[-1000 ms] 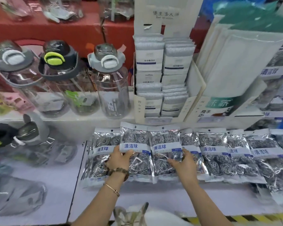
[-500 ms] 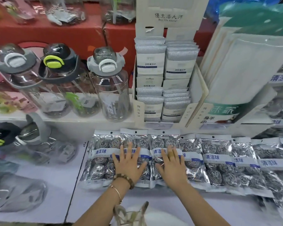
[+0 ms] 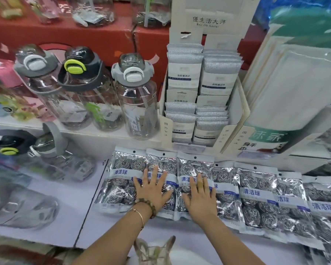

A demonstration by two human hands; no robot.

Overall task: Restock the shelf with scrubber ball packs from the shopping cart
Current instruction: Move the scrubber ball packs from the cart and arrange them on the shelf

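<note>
Several silver scrubber ball packs (image 3: pixel 256 196) with white and blue labels lie overlapping in a row on the white shelf (image 3: pixel 65 217). My left hand (image 3: pixel 153 188) lies flat, fingers spread, on the second pack from the left (image 3: pixel 161 165). My right hand (image 3: pixel 201 196) lies flat, fingers spread, on the third pack (image 3: pixel 193 167). Neither hand grips a pack. The leftmost pack (image 3: pixel 120 178) is untouched. The shopping cart is not in view.
Large clear water bottles (image 3: pixel 138 104) stand on the upper ledge to the left, more lie at the lower left. A white cardboard display box of grey cloths (image 3: pixel 199 92) and bagged white cloths (image 3: pixel 294 83) stand behind the packs. A clear bag top (image 3: pixel 153 251) shows at the bottom.
A second ago both hands held the packs' edges with curled fingers. They have since flattened on top of the packs with fingers spread, and the packs lie lower and flatter.
</note>
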